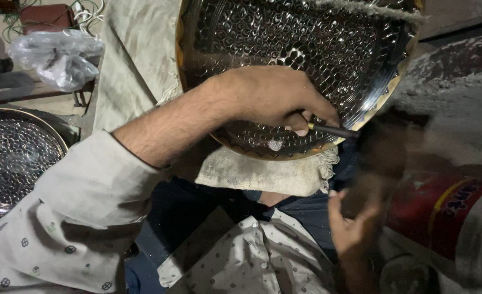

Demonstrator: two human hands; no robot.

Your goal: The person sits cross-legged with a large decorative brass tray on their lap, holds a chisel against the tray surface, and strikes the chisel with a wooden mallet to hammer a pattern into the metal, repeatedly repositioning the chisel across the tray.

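In the upper middle of the frame a large hammered metal tray (pixel 328 49) with a brass-coloured rim lies on a pale cloth (pixel 137 60). The left hand (pixel 273 98) rests on the tray's lower part, fingers clamped on a thin dark punch (pixel 333 130) whose tip points toward the right rim. The right hand (pixel 355 218), lower right, is blurred (whether it grips anything I cannot tell). A second patterned tray (pixel 12 152) sits at the left edge, a plastic bag (pixel 56 57) in the upper left, a red cylinder (pixel 442 209) at the lower right.
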